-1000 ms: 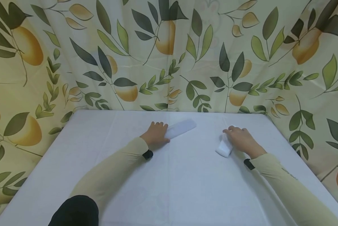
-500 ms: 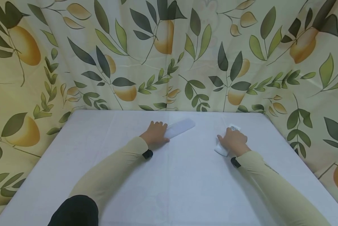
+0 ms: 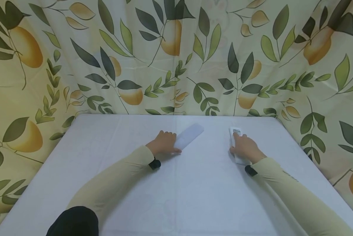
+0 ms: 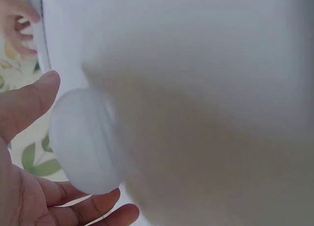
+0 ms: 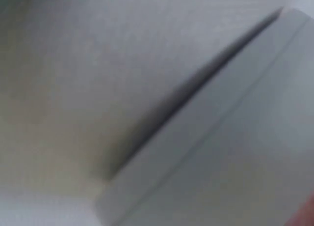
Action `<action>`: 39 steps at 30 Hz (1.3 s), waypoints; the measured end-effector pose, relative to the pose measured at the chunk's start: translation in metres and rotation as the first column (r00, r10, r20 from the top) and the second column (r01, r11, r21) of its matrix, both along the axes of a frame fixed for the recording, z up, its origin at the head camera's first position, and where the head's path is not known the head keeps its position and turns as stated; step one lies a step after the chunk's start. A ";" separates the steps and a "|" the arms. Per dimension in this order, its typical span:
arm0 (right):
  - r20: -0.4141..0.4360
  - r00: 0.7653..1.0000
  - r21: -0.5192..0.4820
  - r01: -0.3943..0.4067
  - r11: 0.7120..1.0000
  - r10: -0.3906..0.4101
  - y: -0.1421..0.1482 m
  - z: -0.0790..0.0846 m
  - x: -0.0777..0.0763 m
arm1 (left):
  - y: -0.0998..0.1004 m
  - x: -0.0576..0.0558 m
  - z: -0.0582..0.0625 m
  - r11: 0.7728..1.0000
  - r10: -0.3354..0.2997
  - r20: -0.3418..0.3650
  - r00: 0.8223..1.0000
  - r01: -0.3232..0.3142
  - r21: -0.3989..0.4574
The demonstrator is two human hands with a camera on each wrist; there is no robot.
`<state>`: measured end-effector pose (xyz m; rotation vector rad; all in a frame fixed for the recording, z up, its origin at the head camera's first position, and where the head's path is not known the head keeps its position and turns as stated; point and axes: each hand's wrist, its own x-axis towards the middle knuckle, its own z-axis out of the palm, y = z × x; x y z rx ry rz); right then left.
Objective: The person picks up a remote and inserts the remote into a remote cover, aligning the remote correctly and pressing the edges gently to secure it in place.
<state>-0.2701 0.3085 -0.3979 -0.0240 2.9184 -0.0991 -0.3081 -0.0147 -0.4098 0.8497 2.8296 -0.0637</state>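
Observation:
My left hand (image 3: 163,143) grips the near end of a long, translucent whitish case (image 3: 190,135), which points away to the right over the table. In the left wrist view the rounded end of this case (image 4: 83,142) lies between thumb and fingers. At the right, my right hand (image 3: 247,148) holds a slim white box-like object (image 3: 235,130) from above, its thumb along the left side. Small dark print shows near that object's far end; the hand covers its middle. The right wrist view shows its pale side with a straight seam, close to the cloth.
A white cloth covers the table (image 3: 176,196). Behind and beside it hangs a curtain (image 3: 152,72) with a fruit and leaf print. Each wrist wears a dark strap-on camera (image 3: 154,164). A dark round shape (image 3: 74,223) overlaps the left sleeve at the bottom.
My right hand has shifted its hold on the white object, which has turned from slanted to nearly straight ahead. The left hand has moved slightly nearer and right, turning the case more away from me.

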 end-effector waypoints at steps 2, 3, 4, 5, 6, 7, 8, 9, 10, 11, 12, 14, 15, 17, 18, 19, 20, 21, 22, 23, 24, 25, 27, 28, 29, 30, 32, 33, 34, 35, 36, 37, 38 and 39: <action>0.001 1.000 0.001 -0.010 1.000 0.010 0.002 0.001 0.000 | 0.002 0.004 0.002 1.000 -0.014 0.015 1.000 0.013 0.008; 0.000 1.000 0.004 -0.015 1.000 0.015 0.003 0.001 0.000 | 0.004 0.006 0.003 1.000 -0.021 0.026 0.999 0.021 0.014; -0.001 1.000 0.006 -0.019 1.000 0.019 0.004 0.002 0.000 | 0.005 0.009 0.004 0.999 -0.031 0.033 0.999 0.031 0.020; 0.000 1.000 0.009 -0.021 1.000 0.021 0.005 0.002 0.000 | 0.006 0.011 0.004 0.999 -0.039 0.045 0.998 0.038 0.027; 0.000 1.000 0.012 -0.021 1.000 0.021 0.006 0.002 0.000 | 0.007 0.013 0.005 0.998 -0.048 0.057 0.997 0.046 0.034; -0.002 1.000 0.014 -0.022 1.000 0.022 0.007 0.002 0.000 | 0.008 0.016 0.006 0.997 -0.061 0.065 0.996 0.059 0.040; -0.002 1.000 0.016 -0.021 1.000 0.021 0.007 0.002 0.000 | 0.008 0.018 0.007 0.996 -0.080 0.064 0.995 0.078 0.038; 0.000 1.000 0.017 -0.019 1.000 0.019 0.007 0.002 0.001 | 0.009 0.020 0.008 0.995 -0.099 0.062 0.993 0.097 0.040; 0.001 1.000 0.018 -0.018 1.000 0.018 0.008 0.003 0.001 | 0.010 0.020 0.008 0.992 -0.121 0.049 0.991 0.119 0.033; 0.001 1.000 0.019 -0.015 1.000 0.015 0.008 0.002 0.001 | 0.010 0.020 0.009 0.989 -0.145 0.033 0.989 0.144 0.026; 0.000 1.000 0.022 -0.015 1.000 0.015 0.008 0.003 0.002 | 0.010 0.019 0.011 0.985 -0.172 0.009 0.985 0.172 0.009; 0.004 1.000 0.023 -0.008 1.000 0.007 0.008 0.004 0.003 | 0.010 0.013 0.014 0.974 -0.226 -0.051 0.973 0.225 -0.031; 0.007 1.000 0.023 -0.004 1.000 0.004 0.008 0.005 0.003 | 0.011 0.009 0.016 0.967 -0.252 -0.084 0.964 0.248 -0.053; 0.020 1.000 0.020 0.012 1.000 -0.013 0.008 0.006 0.004 | 0.013 -0.002 0.020 0.945 -0.321 -0.166 0.933 0.304 -0.120; 0.028 0.999 0.017 0.021 1.000 -0.021 0.008 0.007 0.004 | 0.015 -0.007 0.022 0.930 -0.359 -0.207 0.910 0.331 -0.158; 0.036 0.999 0.013 0.030 0.999 -0.030 0.008 0.007 0.004 | 0.017 -0.013 0.025 0.913 -0.398 -0.246 0.884 0.358 -0.194; 0.043 0.998 0.008 0.037 0.999 -0.038 0.008 0.007 0.004 | 0.020 -0.018 0.026 0.893 -0.441 -0.280 0.853 0.386 -0.231; 0.049 0.998 0.005 0.044 0.999 -0.044 0.008 0.007 0.004 | 0.022 -0.023 0.028 0.870 -0.485 -0.311 0.817 0.416 -0.265; 0.052 0.998 0.004 0.047 0.999 -0.047 0.008 0.006 0.004 | 0.026 -0.027 0.029 0.843 -0.532 -0.341 0.775 0.447 -0.299; 0.052 0.997 0.005 0.048 0.999 -0.049 0.009 0.006 0.003 | 0.029 -0.031 0.030 0.816 -0.574 -0.361 0.735 0.476 -0.328; 0.055 0.997 0.004 0.049 0.999 -0.049 0.009 0.005 0.003 | 0.032 -0.035 0.031 0.790 -0.610 -0.372 0.699 0.502 -0.353; 0.055 0.997 0.003 0.050 0.999 -0.050 0.009 0.005 0.002 | 0.036 -0.038 0.031 0.761 -0.646 -0.379 0.663 0.525 -0.380; 0.050 0.998 0.008 0.041 0.999 -0.041 0.010 0.004 0.002 | 0.042 -0.044 0.030 0.707 -0.706 -0.386 0.594 0.561 -0.430; 0.044 0.998 0.010 0.035 0.999 -0.036 0.010 0.004 0.002 | 0.045 -0.047 0.029 0.682 -0.730 -0.388 0.562 0.572 -0.455; 0.038 0.999 0.014 0.028 1.000 -0.028 0.010 0.004 0.002 | 0.048 -0.049 0.028 0.659 -0.751 -0.383 0.538 0.579 -0.480; 0.032 0.999 0.019 0.019 1.000 -0.019 0.011 0.004 0.003 | 0.050 -0.051 0.026 0.638 -0.770 -0.381 0.512 0.582 -0.505; 0.017 1.000 0.031 -0.004 1.000 0.003 0.012 0.003 0.003 | 0.054 -0.056 0.022 0.605 -0.795 -0.373 0.478 0.588 -0.537; 0.010 1.000 0.035 -0.013 0.999 0.013 0.012 0.002 0.004 | 0.056 -0.057 0.020 0.593 -0.804 -0.371 0.464 0.592 -0.546; 0.006 1.000 0.036 -0.022 0.999 0.022 0.013 0.001 0.004 | 0.058 -0.059 0.018 0.586 -0.810 -0.366 0.458 0.600 -0.545; 0.002 1.000 0.039 -0.030 0.999 0.030 0.014 0.000 0.005 | 0.060 -0.061 0.016 0.579 -0.815 -0.360 0.454 0.604 -0.548; 0.000 0.999 0.038 -0.038 0.999 0.038 0.015 -0.001 0.006 | 0.061 -0.062 0.014 0.575 -0.818 -0.358 0.451 0.608 -0.547; -0.005 0.999 0.038 -0.047 0.998 0.048 0.016 -0.002 0.007 | 0.062 -0.063 0.012 0.574 -0.818 -0.351 0.456 0.612 -0.543; -0.014 0.998 0.038 -0.060 0.997 0.061 0.017 -0.002 0.008 | 0.063 -0.064 0.011 0.575 -0.818 -0.348 0.459 0.613 -0.542; -0.024 0.997 0.039 -0.072 0.997 0.073 0.018 -0.003 0.009 | 0.064 -0.065 0.010 0.578 -0.815 -0.344 0.466 0.614 -0.538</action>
